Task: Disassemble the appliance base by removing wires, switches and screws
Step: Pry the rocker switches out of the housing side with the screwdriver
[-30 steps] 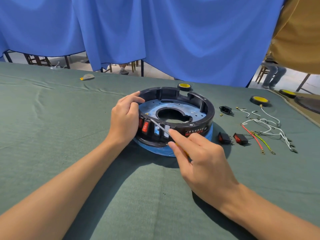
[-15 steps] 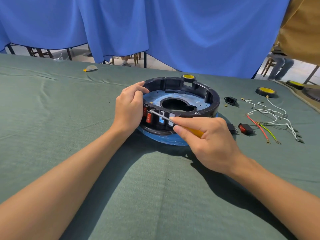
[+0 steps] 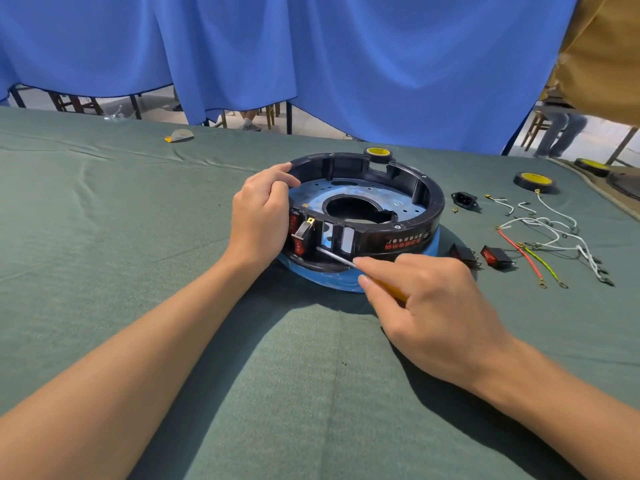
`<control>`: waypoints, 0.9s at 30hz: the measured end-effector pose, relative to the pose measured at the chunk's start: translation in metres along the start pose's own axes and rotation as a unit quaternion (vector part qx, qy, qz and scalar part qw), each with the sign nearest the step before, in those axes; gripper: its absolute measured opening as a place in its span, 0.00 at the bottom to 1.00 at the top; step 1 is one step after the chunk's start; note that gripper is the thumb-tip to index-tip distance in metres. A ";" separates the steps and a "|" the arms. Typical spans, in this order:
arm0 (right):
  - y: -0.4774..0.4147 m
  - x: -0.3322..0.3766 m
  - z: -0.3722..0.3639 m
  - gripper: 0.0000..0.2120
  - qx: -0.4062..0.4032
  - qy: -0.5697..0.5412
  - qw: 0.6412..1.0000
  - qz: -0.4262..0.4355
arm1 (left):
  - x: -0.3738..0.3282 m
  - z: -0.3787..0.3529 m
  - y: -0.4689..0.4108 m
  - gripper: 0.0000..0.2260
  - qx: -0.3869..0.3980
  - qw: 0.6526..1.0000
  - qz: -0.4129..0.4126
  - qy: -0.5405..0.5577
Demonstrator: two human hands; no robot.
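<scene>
Bracing the appliance base (image 3: 398, 237) mid-desk (image 3: 138, 237), your left grip (image 3: 259, 216) curls over its near-left rim. Your right grip (image 3: 433, 306) pinches a screwdriver (image 3: 336, 258), tip beside a red switch (image 3: 300, 239) tilted partway out of its slot. Two freed switches (image 3: 497, 257) and loose wires (image 3: 554, 245) lie to the right.

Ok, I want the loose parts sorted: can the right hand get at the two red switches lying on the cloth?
Probably yes: the switches lie bare on the cloth just beyond the right hand. It grips the screwdriver, though, so that may have to go down first.
</scene>
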State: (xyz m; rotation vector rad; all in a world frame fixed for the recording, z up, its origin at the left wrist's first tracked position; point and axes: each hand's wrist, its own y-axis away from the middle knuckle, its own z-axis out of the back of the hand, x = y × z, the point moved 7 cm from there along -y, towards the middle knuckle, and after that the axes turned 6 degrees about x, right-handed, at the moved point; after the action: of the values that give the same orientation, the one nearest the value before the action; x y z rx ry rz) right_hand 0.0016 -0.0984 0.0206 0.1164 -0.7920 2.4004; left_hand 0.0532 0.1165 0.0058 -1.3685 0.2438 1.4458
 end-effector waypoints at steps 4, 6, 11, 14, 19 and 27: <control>-0.016 0.007 -0.003 0.16 0.091 0.057 0.994 0.017 | 0.000 0.001 -0.001 0.15 -0.005 1.000 -0.002 -0.007; -0.022 0.009 -0.001 0.17 0.097 0.045 0.994 0.030 | 0.000 0.000 0.000 0.15 -0.006 1.000 -0.005 -0.006; -0.022 0.006 -0.006 0.14 0.061 -0.091 0.994 0.025 | -0.002 0.002 -0.002 0.16 0.008 1.000 -0.013 -0.014; -0.016 -0.005 -0.002 0.08 0.005 -0.199 0.980 -0.010 | -0.001 0.004 -0.005 0.16 0.027 0.999 -0.021 -0.021; -0.008 -0.026 0.009 0.09 -0.040 -0.280 0.957 -0.063 | 0.004 0.005 -0.008 0.16 0.041 0.999 -0.020 -0.025; -0.016 -0.003 0.006 0.06 0.002 -0.237 0.970 -0.049 | 0.011 0.007 -0.013 0.15 0.088 0.995 -0.024 0.038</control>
State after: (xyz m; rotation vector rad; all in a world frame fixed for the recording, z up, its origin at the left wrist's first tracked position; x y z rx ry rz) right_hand 0.0128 -0.0930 0.0326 0.7359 -0.9640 2.3044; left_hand 0.0618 0.1332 0.0062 -1.2783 0.3750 1.3022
